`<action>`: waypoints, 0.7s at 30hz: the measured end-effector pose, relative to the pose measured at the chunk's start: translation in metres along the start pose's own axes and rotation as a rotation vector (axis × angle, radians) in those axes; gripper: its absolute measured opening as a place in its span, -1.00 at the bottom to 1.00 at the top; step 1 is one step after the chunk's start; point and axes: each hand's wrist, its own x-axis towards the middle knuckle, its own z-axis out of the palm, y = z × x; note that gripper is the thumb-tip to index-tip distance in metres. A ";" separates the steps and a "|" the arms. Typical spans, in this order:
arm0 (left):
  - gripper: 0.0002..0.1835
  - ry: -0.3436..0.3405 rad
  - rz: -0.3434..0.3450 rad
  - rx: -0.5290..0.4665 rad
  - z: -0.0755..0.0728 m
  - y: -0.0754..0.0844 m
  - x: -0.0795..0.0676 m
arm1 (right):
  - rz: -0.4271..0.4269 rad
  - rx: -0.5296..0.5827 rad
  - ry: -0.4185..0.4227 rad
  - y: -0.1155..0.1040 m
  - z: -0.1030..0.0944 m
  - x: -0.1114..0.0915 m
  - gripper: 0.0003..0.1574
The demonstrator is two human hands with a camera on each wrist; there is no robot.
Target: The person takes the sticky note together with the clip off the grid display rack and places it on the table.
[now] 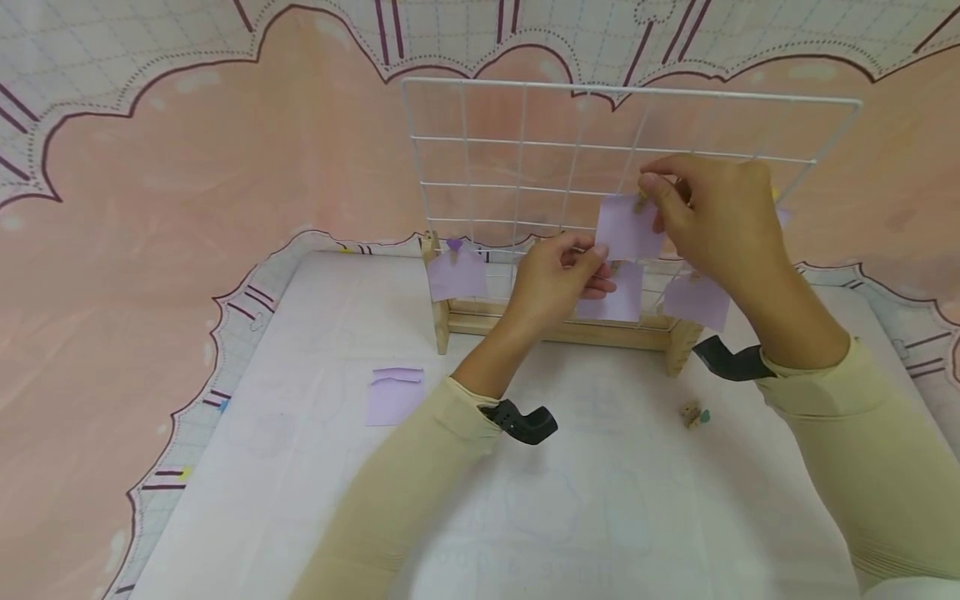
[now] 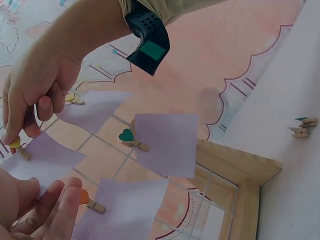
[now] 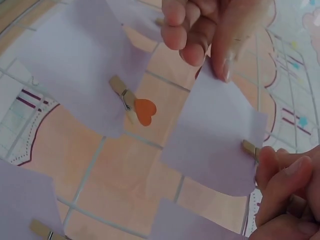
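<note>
A square purple paper (image 1: 628, 227) lies against the white wire grid (image 1: 630, 89). My left hand (image 1: 557, 279) pinches its lower left corner between thumb and fingers. At the paper's upper right edge, my right hand (image 1: 723, 217) pinches a small wooden clothespin (image 3: 248, 148); the left wrist view shows a yellow heart on its end. Just below hangs another purple paper (image 1: 611, 307), held by a clothespin with an orange heart (image 3: 145, 111). To its right is a purple paper (image 1: 697, 302) under a clothespin with a green heart (image 2: 126, 135).
The grid stands in a wooden base (image 1: 607, 333). At its left end hangs a purple paper (image 1: 453, 277) on a purple-topped clothespin. Loose purple papers (image 1: 395, 402) lie on the white table at left. A few clothespins (image 1: 692, 415) lie near my right forearm.
</note>
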 end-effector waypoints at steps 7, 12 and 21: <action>-0.76 -0.003 -0.017 0.028 0.000 0.003 0.001 | 0.013 -0.001 0.022 0.002 0.003 0.001 -0.65; -0.79 0.001 -0.001 0.034 -0.001 0.002 0.002 | 0.003 0.018 0.101 0.001 0.009 0.001 -0.68; -0.82 0.024 0.018 0.072 -0.001 0.002 0.004 | 0.061 0.078 0.204 -0.002 0.018 -0.003 -0.65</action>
